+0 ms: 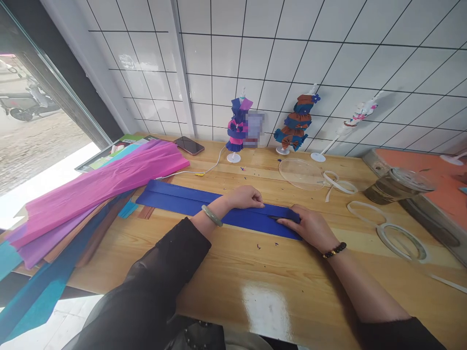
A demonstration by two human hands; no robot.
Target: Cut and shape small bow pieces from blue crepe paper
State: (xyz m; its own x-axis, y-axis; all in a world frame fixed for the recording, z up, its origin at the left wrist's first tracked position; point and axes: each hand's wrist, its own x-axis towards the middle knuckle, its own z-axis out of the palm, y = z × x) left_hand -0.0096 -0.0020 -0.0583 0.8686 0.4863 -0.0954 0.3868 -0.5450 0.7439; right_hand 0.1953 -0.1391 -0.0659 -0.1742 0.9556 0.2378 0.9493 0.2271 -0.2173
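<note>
A long strip of blue crepe paper [182, 197] lies across the table, with a lengthwise line along it. My left hand [248, 198], a bangle at its wrist, rests over the strip's upper part with fingers curled in a pinch on the paper. At the strip's right end, my right hand [310, 227] is closed round dark scissors [273, 217]; only their narrow blades show, pointing left along the paper, and the handles are hidden by the hand. Small dark blue scraps [276, 244] lie just below the strip.
Stacked pink crepe paper [109, 175] and other coloured sheets hang over the left edge. A phone [189, 145] and dressed stands [239, 126] are by the tiled wall. At right are a clear disc [301, 174], tape rolls [401, 241] and a lidded cup [397, 186].
</note>
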